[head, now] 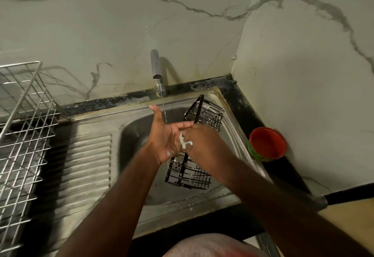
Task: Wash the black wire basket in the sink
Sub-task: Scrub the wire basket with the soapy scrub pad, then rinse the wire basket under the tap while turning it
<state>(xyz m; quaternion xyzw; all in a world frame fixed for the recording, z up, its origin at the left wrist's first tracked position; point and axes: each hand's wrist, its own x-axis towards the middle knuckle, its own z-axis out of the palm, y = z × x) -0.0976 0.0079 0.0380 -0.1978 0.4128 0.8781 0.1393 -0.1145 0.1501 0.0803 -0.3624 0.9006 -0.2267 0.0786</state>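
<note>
Black wire basket (194, 163) tilted in the sink (202, 198)

Left hand (166, 137) wide open — right hand (202, 141) lathering it; neither grips the basket.

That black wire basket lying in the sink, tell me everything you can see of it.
The black wire basket looks like thin dark metal wire in an open grid, glossy as if wet. It has two box-shaped compartments joined by a straight black bar. It lies tilted in the steel sink, one compartment nearer the person, the other leaning up toward the far right corner. Both hands are above its middle and hide it; neither clearly grips it. A thin stream from the tap falls onto the left hand, not the basket.
</note>
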